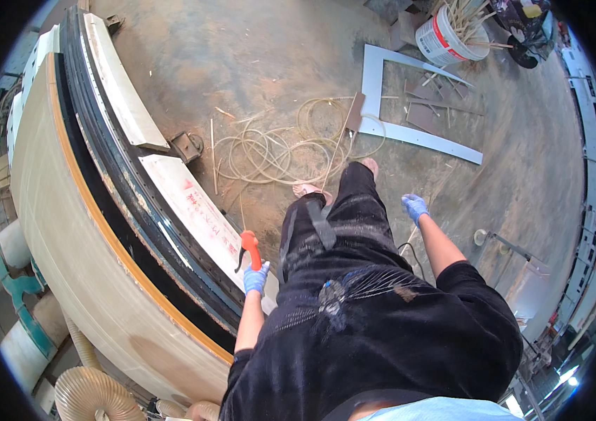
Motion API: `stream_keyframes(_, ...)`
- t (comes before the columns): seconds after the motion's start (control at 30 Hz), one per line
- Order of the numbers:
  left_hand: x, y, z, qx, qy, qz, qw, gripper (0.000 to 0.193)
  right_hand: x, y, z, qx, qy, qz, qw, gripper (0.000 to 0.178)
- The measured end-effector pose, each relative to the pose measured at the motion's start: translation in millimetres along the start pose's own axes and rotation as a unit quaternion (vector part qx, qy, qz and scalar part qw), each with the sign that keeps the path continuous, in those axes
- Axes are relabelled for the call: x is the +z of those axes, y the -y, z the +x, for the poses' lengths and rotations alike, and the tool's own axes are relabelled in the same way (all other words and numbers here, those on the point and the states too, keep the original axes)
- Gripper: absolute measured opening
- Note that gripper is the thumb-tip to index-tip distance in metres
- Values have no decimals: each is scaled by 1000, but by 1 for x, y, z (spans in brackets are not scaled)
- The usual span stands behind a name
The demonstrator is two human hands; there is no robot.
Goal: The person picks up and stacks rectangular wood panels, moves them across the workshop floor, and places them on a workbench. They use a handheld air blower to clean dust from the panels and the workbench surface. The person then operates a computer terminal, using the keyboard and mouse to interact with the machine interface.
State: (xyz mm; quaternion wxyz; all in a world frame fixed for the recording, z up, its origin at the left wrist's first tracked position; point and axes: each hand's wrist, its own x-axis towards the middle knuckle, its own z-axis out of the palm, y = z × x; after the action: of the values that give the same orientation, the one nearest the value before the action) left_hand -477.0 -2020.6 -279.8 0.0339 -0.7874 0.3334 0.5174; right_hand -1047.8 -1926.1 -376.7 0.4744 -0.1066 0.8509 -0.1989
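In a blue glove, my left hand point(256, 278) is wrapped round the handle of an orange air blow gun point(251, 250). A thin hose rises from the gun toward the loose coils of clear hose point(270, 151) on the floor. This hand is beside the pale inner board point(192, 203) of the long machine. My right hand point(416, 205), also gloved in blue, hangs out to the right above the floor with its fingers curled closed. A thin pale strip shows near it; I cannot tell whether the hand touches it.
A long machine with a pale bed point(101, 245) and dark rails curves along the left. White board strips point(424, 140) and brown offcuts point(424, 119) lie ahead. A white bucket point(438, 43) of thin sticks stands far right. A metal block point(188, 146) sits by the machine.
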Motion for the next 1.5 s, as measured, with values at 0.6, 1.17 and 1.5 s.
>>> stream_keyframes(0.6, 228, -1, 35, 86, 35, 278, 956, 16, 242, 23, 401, -15, 44, -96, 994, 72)
stream_keyframes(1.17, 245, -8, 48, -16, 14, 119, 993, 18, 296, 101, 382, -182, -89, 494, 846, 14)
stream_keyframes(1.5, 207, -54, -1, 60, 4, 242, 969, 29, 18, 188, 208, -372, -187, 258, 872, 21)
